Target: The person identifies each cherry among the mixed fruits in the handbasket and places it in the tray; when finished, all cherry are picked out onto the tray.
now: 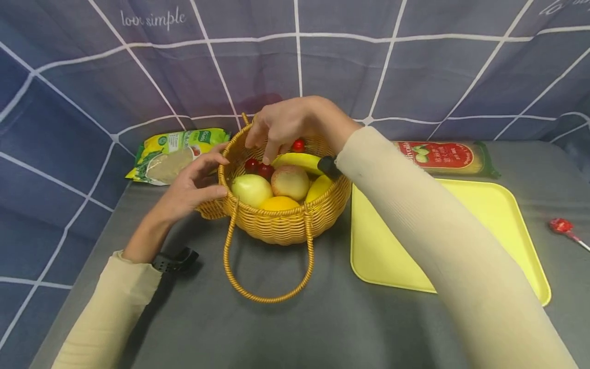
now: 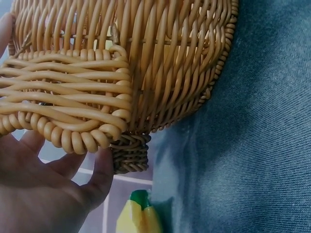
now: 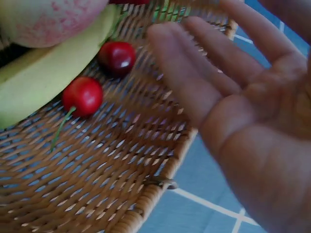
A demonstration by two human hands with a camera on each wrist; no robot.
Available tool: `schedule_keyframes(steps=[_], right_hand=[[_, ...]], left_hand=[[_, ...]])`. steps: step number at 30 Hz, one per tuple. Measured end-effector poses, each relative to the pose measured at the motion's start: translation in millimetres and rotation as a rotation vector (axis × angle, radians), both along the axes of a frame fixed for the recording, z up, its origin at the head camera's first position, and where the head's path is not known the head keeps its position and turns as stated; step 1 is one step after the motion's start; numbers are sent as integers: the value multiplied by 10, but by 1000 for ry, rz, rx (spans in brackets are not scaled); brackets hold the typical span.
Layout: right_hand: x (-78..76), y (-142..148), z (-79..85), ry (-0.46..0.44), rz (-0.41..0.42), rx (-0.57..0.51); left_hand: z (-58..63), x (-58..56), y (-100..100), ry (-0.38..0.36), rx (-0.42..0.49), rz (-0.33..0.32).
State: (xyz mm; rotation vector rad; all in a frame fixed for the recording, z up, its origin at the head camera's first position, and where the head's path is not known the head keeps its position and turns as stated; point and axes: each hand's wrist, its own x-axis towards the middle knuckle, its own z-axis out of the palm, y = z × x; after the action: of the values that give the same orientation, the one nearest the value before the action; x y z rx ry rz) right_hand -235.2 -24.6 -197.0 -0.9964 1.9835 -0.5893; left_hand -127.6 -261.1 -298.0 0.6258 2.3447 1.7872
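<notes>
A wicker basket (image 1: 272, 225) stands with its handle hanging toward me. My left hand (image 1: 191, 187) touches its left rim with fingertips and thumb, the fingers loosely spread beside a woven flap (image 2: 63, 97). Over the basket's far side my right hand (image 1: 283, 125) reaches down, its fingers (image 3: 189, 77) fairly straight and nothing visible between them. Dark red cherries (image 1: 265, 170) lie below the fingertips, and a bright red cherry (image 1: 298, 145) sits farther back. Beside them are a banana (image 1: 295, 160), a peach (image 1: 290, 182), a pale green fruit (image 1: 251, 189) and an orange-yellow fruit (image 1: 278, 203).
A yellow tray (image 1: 387, 256) lies right of the basket, partly under my right arm. Behind it is a red-labelled package (image 1: 447, 158). A lollipop (image 1: 561, 225) lies at far right. One yellow-green bag (image 1: 172, 154) leans at back left against the tiled-pattern cloth.
</notes>
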Motion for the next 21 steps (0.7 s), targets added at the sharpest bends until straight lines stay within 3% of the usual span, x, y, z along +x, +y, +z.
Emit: schedule_keyframes(steps=[4, 9, 21], right_hand=[[-46, -61, -64, -67, -46, 14], [-29, -149, -162, -147, -37, 53], [-124, -100, -434, -359, -108, -29]], left_hand=[[-7, 6, -7, 0, 12, -2], [-18, 6, -6, -2, 12, -7], [-13, 0, 21, 12, 43, -15]])
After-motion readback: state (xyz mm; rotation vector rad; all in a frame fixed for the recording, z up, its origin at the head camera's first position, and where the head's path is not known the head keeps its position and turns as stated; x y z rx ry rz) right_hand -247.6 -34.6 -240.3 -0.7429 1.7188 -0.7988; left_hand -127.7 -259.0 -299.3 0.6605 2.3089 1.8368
